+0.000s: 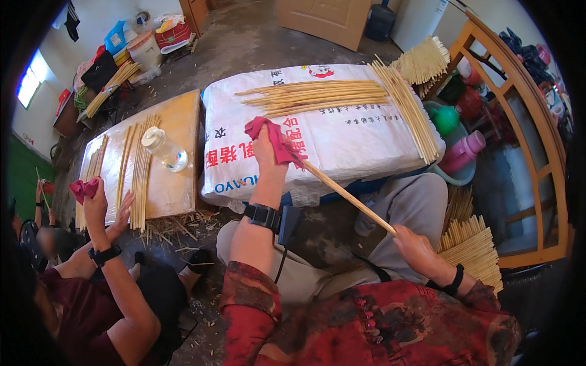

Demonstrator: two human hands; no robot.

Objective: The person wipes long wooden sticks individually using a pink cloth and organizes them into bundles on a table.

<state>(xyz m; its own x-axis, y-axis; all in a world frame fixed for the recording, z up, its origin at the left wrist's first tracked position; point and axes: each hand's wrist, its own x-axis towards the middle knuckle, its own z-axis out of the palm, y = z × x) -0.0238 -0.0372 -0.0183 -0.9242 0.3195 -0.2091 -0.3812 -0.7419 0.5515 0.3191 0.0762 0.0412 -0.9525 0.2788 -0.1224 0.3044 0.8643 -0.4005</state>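
My left hand [265, 145] is closed around a crumpled magenta cloth [277, 137], over the white woven sack that covers the table [348, 146]. From the cloth a slender, pale wooden stick [349, 196] slants down towards my lap. My right hand [414, 247] grips its near end, above my right thigh. The stick's far end is hidden by the cloth. Beyond my left hand, a row of similar sticks [316, 97] lies lengthwise on the sack. A second row of sticks [407, 112] lies across the sack's right side.
At left, a co-worker's hand [94, 201] holds another magenta cloth beside a wooden table [178, 137] bearing sticks and a clear plastic bottle [165, 148]. Stick bundles [474, 251] stand at my right, near a wood-framed glass panel [522, 183] and a basin [462, 176] with plastic jugs.
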